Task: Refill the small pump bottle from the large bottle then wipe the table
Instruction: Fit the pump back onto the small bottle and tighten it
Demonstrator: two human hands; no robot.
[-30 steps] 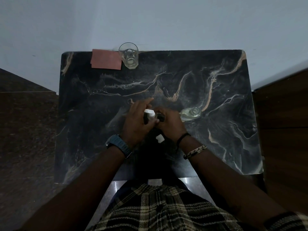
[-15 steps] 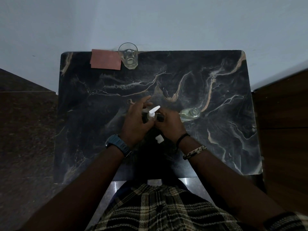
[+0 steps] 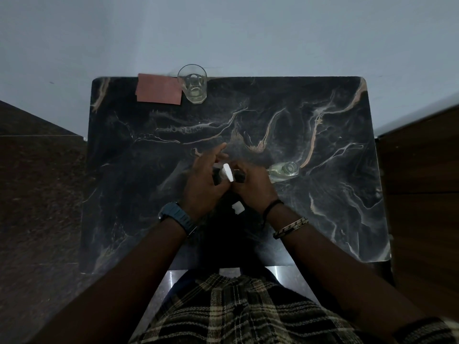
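A clear bottle [image 3: 283, 172] at 3 o'clock holds pale liquid; the glass [image 3: 193, 83] at 12 holds a little. Both hands' fingers [image 3: 218, 155] clasp the small pump bottle [image 3: 227, 173], whose white nozzle has swung from 1 to 5 o'clock.

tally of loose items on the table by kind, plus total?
Bottles: 2, the pump bottle in both hands and the clear bottle
Drinking glass: 1
Reddish cloth: 1
Small white cap: 1
Total: 5
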